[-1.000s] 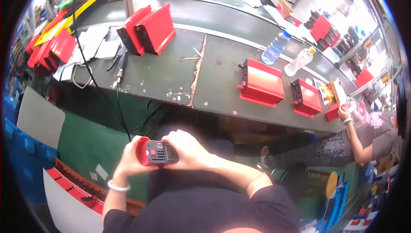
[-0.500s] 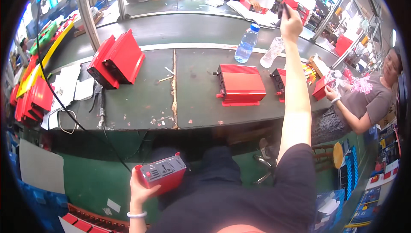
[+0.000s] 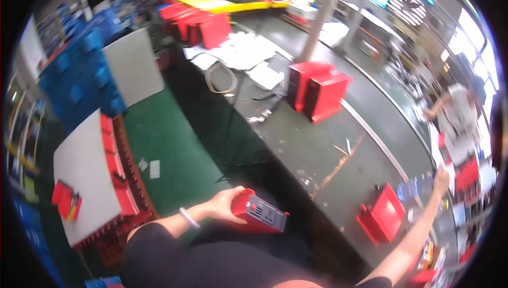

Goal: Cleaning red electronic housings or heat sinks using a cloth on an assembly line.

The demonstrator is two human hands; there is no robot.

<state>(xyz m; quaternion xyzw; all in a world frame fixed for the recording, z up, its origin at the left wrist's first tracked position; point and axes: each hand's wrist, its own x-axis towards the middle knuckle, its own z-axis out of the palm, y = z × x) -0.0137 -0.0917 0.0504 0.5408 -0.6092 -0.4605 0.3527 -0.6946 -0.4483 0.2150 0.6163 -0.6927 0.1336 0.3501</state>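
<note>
My left hand point(image 3: 228, 207) is closed around one end of a red metal box point(image 3: 264, 215), whose grey panel with slots and small openings faces up. This box is held low, close to my body and off the table edge. Stretched out far to the right is my right hand point(image 3: 441, 180), blurred, so its fingers and anything in them cannot be made out. Near that arm, a similar red box point(image 3: 382, 215) rests on the dark table, with a clear blue bottle point(image 3: 414, 187) just beyond it.
Two red boxes point(image 3: 319, 89) stand upright on the table point(image 3: 296, 145), beside white papers point(image 3: 246, 50). More red boxes point(image 3: 196, 23) line the far left end. A crate point(image 3: 132, 182) with a white sheet point(image 3: 87, 177) stands at left. Another person point(image 3: 457, 111) is across the table.
The view has swung left, so the table now runs diagonally. My left hand still holds the red box. The right hand, earlier raised and closed on something dark, now appears lower and blurred.
</note>
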